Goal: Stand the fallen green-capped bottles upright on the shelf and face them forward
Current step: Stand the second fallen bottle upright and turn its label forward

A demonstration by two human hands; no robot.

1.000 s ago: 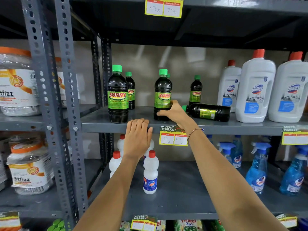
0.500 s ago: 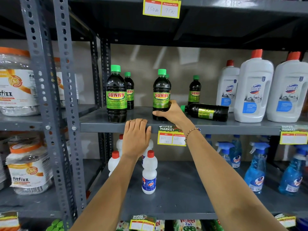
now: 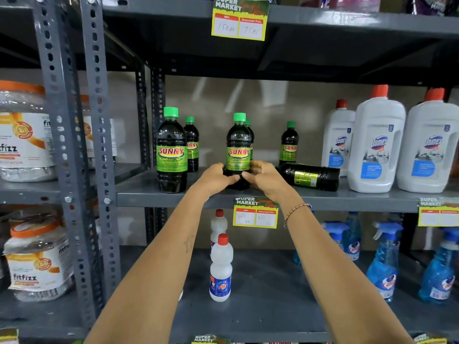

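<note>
A dark green-capped SUNNY bottle (image 3: 238, 147) stands upright at the middle of the grey shelf (image 3: 139, 192), label to the front. My left hand (image 3: 216, 177) and my right hand (image 3: 263, 177) both wrap its base. To the right, one bottle (image 3: 310, 176) lies on its side, its cap end hidden behind my right hand. Another front bottle (image 3: 172, 151) stands at the left. Smaller-looking ones stand behind: one at the left (image 3: 191, 142), one (image 3: 288, 144) at the right, and a third mostly hidden behind the held bottle.
Three white Domex bottles (image 3: 376, 142) with red caps fill the shelf's right side. Price tags (image 3: 255, 212) hang on the shelf edge. Below stand white red-capped bottles (image 3: 221, 269) and blue spray bottles (image 3: 383, 261). Grey uprights (image 3: 99, 145) and fitfizz jars (image 3: 22, 135) are at the left.
My left hand left the shelf edge and rose to grip the middle bottle's base beside my right hand. The view moved closer to the shelf.
</note>
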